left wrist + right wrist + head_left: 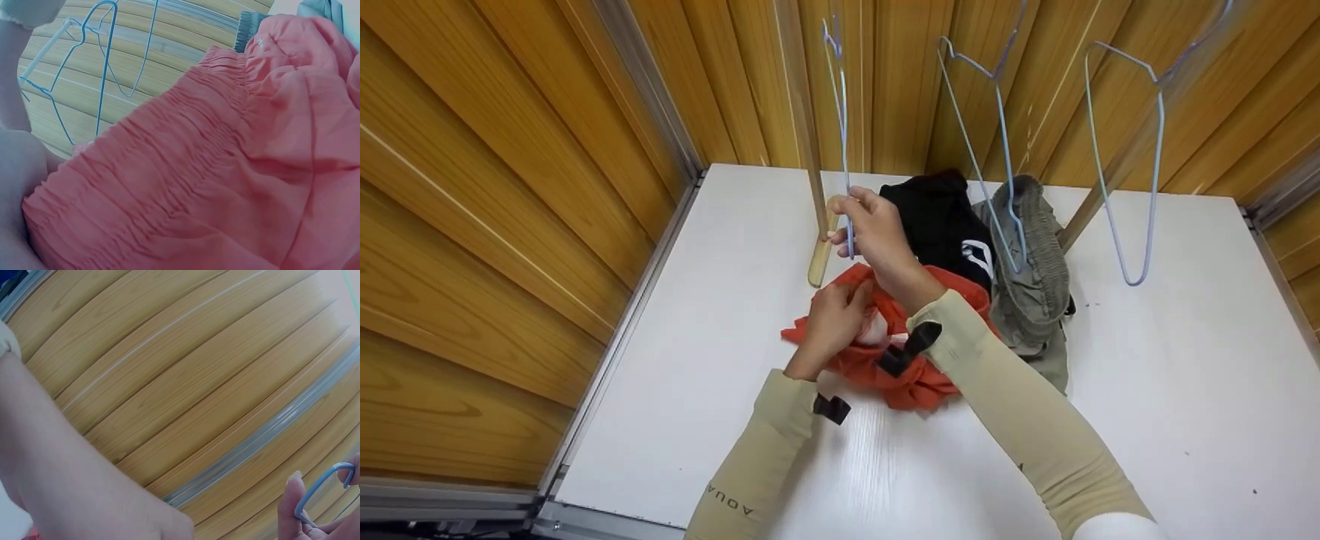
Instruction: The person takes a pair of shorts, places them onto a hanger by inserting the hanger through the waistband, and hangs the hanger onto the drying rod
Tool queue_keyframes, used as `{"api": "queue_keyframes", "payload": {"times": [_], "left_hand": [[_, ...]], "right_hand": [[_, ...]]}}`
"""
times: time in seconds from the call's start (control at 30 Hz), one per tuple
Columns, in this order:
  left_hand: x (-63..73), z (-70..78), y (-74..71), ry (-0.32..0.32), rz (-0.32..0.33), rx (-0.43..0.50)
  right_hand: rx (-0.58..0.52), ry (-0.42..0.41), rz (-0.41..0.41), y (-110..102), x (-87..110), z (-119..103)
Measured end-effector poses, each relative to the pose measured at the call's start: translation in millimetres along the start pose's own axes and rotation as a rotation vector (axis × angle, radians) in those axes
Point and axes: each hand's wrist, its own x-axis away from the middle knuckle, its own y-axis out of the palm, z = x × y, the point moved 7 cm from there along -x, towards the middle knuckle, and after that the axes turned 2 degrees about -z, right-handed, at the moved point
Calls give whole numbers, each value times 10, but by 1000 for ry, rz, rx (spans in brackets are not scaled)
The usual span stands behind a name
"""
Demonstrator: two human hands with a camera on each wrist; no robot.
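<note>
My left hand (831, 319) grips the elastic waistband of red shorts (926, 386), which lie bunched up on the white table. In the left wrist view the gathered waistband (146, 163) stretches out from the hand at the left edge. Farther up, my right hand (881, 234) pinches the lower end of a thin blue wire hanger (844, 142), just above the shorts. The right wrist view has the hanger's bent end (320, 486) between thumb and fingers at the lower right; the left hand (146, 523) shows at the bottom.
Two more wire hangers, a middle one (971, 154) and a right one (1161, 165), hang over the table (682, 322). Behind the red shorts lie a black garment (930, 217) and grey-green elastic-waisted clothing (1031, 262). A wooden post (804, 112) stands on a foot near the right hand.
</note>
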Motion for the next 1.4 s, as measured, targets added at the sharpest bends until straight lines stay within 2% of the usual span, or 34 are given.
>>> {"api": "queue_keyframes", "payload": {"times": [0.17, 0.47, 0.63, 0.87, 1.07, 1.2, 1.4], "left_hand": [[-19, 0, -9, -9, -23, -12], [0, 25, -25, 21, -53, -65], [26, 60, -78, 58, -6, -119], [29, 86, -136, 66, 67, -129], [7, 60, -131, 104, 97, -65], [-13, 56, -126, 141, 98, 29], [-35, -28, -104, 47, 65, 217]], "right_hand": [[1, -11, 20, -81, 51, 4], [-28, -60, -16, -144, 203, -25], [-10, -109, -27, -162, 253, -34], [129, -126, -32, -213, 322, 9], [170, -180, 29, -305, 370, 13], [208, -200, 72, -374, 392, 22], [263, -236, 120, -472, 427, 34]]}}
